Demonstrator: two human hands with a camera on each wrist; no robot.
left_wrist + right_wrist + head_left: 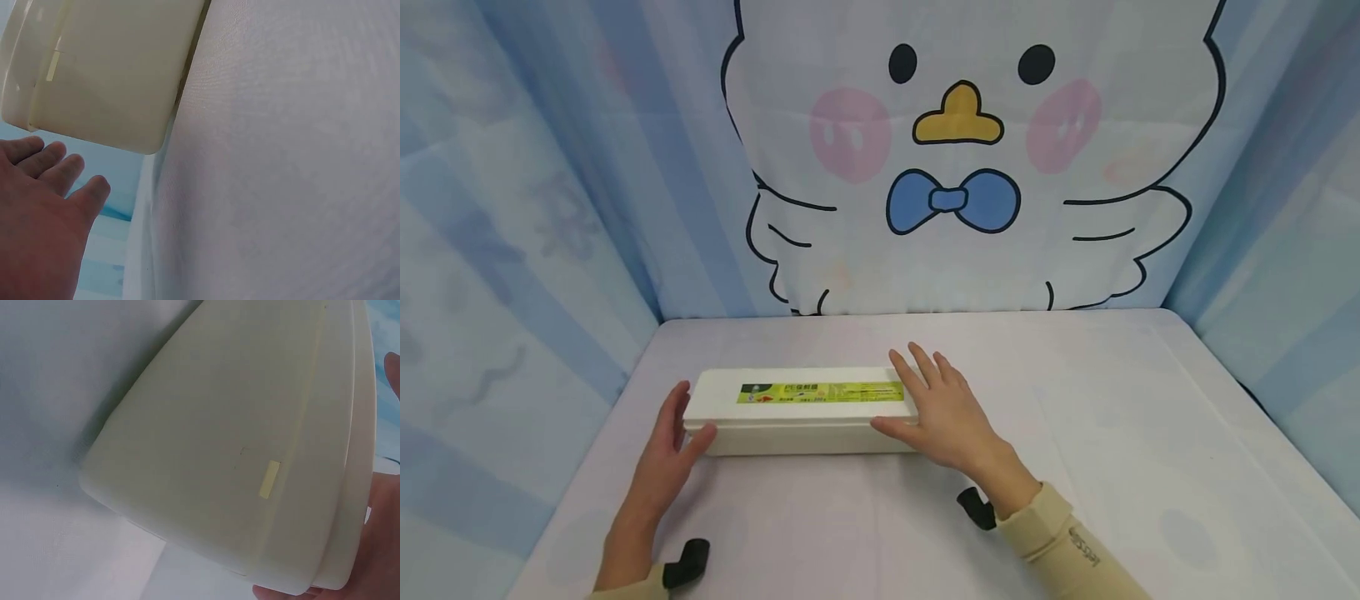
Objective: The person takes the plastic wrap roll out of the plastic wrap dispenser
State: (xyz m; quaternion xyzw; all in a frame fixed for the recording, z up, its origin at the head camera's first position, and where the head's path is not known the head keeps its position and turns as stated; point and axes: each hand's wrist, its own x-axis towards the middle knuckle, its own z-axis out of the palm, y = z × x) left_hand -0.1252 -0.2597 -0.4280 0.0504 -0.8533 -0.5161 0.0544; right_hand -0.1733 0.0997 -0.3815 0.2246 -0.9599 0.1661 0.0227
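A long white cling film box (805,439) with a yellow-green label (820,392) lies lengthwise across the table, its lid down. At its left end is my left hand (658,467), fingers extended along the end and thumb near the front corner. The left wrist view has these fingers (65,172) beside the box's end (119,81); contact cannot be told. My right hand (943,417) spreads its fingers over the right end, thumb by the front edge. In the right wrist view the box's front wall (212,437) hides part of that hand (378,544).
A pale cloth covers the table (1120,433). Behind it hangs a curtain (955,267) printed with a cartoon face and blue bow tie, and more curtains (497,275) flank both sides. Black wrist mounts (687,563) sit at both cuffs.
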